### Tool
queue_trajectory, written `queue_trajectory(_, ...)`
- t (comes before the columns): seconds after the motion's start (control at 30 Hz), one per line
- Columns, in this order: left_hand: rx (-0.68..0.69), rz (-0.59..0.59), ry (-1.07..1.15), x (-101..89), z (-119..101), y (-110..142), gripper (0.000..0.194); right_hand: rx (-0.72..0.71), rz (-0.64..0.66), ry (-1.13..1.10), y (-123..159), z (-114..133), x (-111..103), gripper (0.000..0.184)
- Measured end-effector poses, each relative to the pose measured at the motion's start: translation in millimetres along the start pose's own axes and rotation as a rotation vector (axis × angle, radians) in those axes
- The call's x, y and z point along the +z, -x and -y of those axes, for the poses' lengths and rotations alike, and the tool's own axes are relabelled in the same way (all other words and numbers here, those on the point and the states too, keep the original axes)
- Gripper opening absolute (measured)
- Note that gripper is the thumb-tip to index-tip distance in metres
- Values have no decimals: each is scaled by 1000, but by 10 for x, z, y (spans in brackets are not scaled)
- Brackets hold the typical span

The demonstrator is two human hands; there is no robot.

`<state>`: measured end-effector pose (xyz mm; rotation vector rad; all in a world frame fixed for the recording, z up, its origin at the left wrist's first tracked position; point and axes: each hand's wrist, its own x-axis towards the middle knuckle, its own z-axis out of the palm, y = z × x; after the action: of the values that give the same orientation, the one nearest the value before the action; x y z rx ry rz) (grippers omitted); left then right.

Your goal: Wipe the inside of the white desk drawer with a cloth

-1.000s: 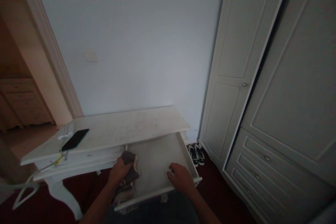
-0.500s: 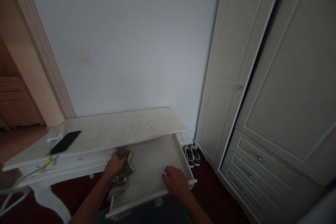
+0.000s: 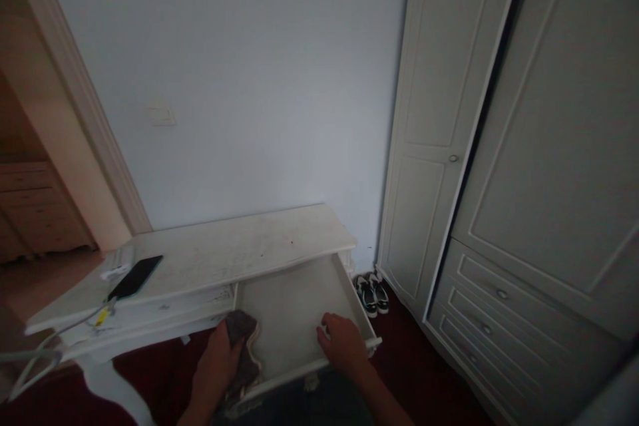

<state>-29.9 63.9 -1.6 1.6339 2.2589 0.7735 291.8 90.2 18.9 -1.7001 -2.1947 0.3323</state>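
A white drawer (image 3: 287, 326) is pulled out of the white desk (image 3: 259, 229), its bare bottom showing. At its left side, my left hand (image 3: 218, 356) is closed on a brownish-grey cloth (image 3: 242, 349) with a pale edge. The cloth drapes over the drawer's left wall, and part of it hangs toward the front corner. My right hand (image 3: 344, 343) is over the front right of the drawer, fingers loosely curled and apart, with nothing visible in them. Whether its wrist rests on the drawer front I cannot tell.
A phone (image 3: 136, 277) with a cable lies at the desk's left end beside a white object (image 3: 118, 263). Black-and-white shoes (image 3: 372, 293) stand on the dark red floor right of the desk. A wardrobe (image 3: 424, 213) with knobs rises at the right.
My left hand has moved with the cloth toward me along the drawer's left wall, from near the back to the front. My right hand has barely moved. The view has shifted slightly.
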Motion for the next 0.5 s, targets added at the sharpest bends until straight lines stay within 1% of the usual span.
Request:
queue_trajectory(0.13,3,51,-6,-123,-45,161,53,2,8,12,4,10,0,20)
queue_trajectory(0.23,-1,68,5,-229,-39,253,52,-2,-3,22,11,15,-7,20)
queue_trajectory(0.3,-2,84,27,-296,15,293,50,-1,-8,27,14,15,-12,20)
queue_trajectory(0.37,-27,105,63,-369,117,333,50,0,-6,31,14,12,-11,21)
queue_trajectory(0.43,-40,170,166,-454,243,394,52,0,-9,30,10,9,-6,20)
queue_trajectory(0.5,-5,298,314,-539,345,483,57,1,-15,30,6,12,-2,20)
